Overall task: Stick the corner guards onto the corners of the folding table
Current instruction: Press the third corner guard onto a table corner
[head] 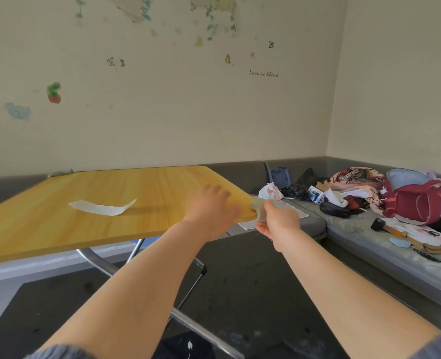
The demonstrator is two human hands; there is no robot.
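At the table's (84, 203) near right corner: clear guard (257, 206) sits on the corner tip. Right hand (279, 221) pinches it, thumb and fingers curled round it, probably to seat the adhesive. Left hand (211, 211) lies spread flat on the top just beside, likely bracing the light table against the push. White strip (101, 207), perhaps peeled backing, lies mid-table, well apart.
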